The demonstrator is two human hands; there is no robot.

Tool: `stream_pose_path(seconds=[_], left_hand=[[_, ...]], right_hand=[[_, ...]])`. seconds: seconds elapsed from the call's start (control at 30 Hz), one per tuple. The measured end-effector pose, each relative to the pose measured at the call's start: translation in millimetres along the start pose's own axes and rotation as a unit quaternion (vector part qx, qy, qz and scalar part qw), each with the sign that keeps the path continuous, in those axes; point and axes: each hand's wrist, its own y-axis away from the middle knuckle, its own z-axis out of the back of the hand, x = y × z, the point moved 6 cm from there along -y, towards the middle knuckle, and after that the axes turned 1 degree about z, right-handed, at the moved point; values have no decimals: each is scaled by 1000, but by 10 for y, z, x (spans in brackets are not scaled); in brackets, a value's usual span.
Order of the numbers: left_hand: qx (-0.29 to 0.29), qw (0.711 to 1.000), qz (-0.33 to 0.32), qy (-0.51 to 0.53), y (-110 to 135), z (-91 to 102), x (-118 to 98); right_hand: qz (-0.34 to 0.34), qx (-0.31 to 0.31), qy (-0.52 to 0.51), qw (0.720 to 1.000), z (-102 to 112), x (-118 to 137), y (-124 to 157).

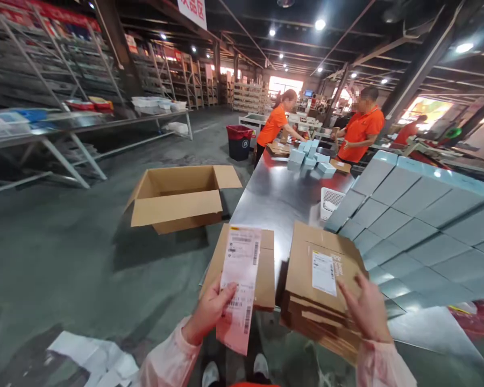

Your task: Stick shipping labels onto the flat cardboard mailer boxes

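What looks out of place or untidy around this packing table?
White paper scraps lie crumpled on the floor, left of the left hand. An open carton sits on the floor, flaps splayed. The flat box stack under the right hand is fanned unevenly.

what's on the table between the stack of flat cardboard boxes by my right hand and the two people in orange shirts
In the head view, mostly bare metal table, a white basket, then small pale blue boxes near them, beyond the cardboard stack.

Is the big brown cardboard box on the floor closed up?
No, the big brown cardboard box on the grey floor stands open, its flaps folded outward and its inside showing.
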Motion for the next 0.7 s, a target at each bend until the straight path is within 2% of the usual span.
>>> stream_pose_path(seconds=[0.03, 0.07, 0.1, 0.13, 0.2, 0.27, 0.33, 0.4, 0.53, 0.6, 0.7], left_hand=[[30, 1000, 1, -10, 59, -43, 59], [64, 998, 3, -23, 115, -89, 118], [98, 994, 5, -44, 162, -132, 172], [126, 990, 6, -66, 195, -160, 212], [139, 986, -1, -89, 197, -143, 232], [87, 993, -11, -72, 122, -18, 190], [22, 999, -9, -46, 29, 137, 160], [-11, 999, 9, -40, -42, 240, 193], [-89, 994, 0, -63, -110, 367, 384], [-141, 986, -15, -84, -137, 430, 529], [-207, 973, -20, -97, -220, 533, 786]], right_hand=[[3, 84, -66, 994, -258, 187, 163], [16, 206, -166, 964, -580, 435, 392], [36, 314, -264, 911, -876, 711, 663], [40, 385, -335, 859, -1118, 945, 924], [-9, 380, -395, 836, -1453, 1163, 1254], [-15, 384, -383, 840, -1682, 1251, 1440], [24, 430, -366, 825, -1823, 1332, 1493], [41, 445, -368, 816, -1878, 1398, 1384], [68, 424, -284, 857, -1911, 1520, 1058], [92, 422, -238, 870, -1964, 1535, 1007], [116, 389, -240, 882, -2143, 1443, 972]])
